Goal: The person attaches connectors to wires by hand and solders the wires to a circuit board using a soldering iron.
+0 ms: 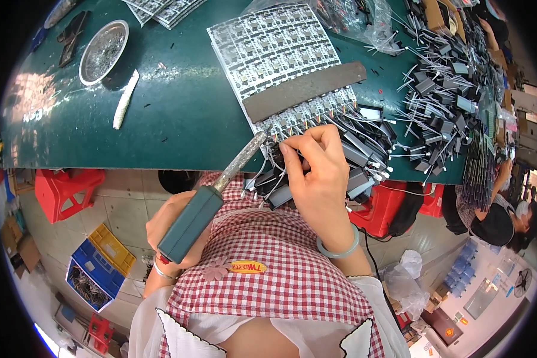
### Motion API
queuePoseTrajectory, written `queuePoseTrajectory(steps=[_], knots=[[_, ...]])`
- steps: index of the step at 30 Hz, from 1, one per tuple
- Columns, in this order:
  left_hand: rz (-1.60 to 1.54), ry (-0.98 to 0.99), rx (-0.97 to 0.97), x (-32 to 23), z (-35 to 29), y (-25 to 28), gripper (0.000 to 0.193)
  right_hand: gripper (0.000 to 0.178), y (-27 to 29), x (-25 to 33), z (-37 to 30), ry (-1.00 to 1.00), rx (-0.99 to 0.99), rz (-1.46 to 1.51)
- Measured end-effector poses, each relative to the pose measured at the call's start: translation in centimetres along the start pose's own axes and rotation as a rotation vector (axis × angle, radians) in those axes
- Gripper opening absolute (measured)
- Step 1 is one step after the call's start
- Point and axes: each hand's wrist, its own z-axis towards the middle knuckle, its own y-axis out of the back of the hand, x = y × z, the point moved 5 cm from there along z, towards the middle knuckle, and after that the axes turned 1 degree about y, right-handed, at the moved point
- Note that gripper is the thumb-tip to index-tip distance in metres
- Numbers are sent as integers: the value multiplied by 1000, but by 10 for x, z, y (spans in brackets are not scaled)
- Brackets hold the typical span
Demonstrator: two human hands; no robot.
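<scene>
My left hand (168,225) is wrapped around the dark green handle of a soldering iron (191,222). Its metal shaft slants up to the near left corner of a stacked sheet of circuit boards (274,51), where the tip meets the row of wires. Close beside that tip, my right hand (321,170) has thumb and forefinger pinched; what lies between them is too small to tell. Across the sheet rests a flat grey-brown bar (304,92). Black rectangular parts with white wires (357,154) hang along the sheet's near edge, partly hidden by my right hand.
A metal bowl (103,53) with small scraps and a pale wrapped stick (126,100) lie on the green table (179,131). A large heap of wired black parts (441,89) covers its right side. Red stools (65,192) stand below; another person (489,218) sits at the right.
</scene>
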Motion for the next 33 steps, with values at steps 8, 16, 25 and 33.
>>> queuePoseTrajectory(steps=[8,16,25,33], knots=[[-15,3,5,0,0,-2,32,9,0,5,2,81,-21,-142],[-39,5,14,0,0,-4,33,13,-4,4,6,115,8,-267],[-56,-57,14,-1,4,-9,30,14,-6,2,6,126,-20,-305],[-23,-71,25,-3,9,-13,25,14,-6,1,6,121,-19,-294]])
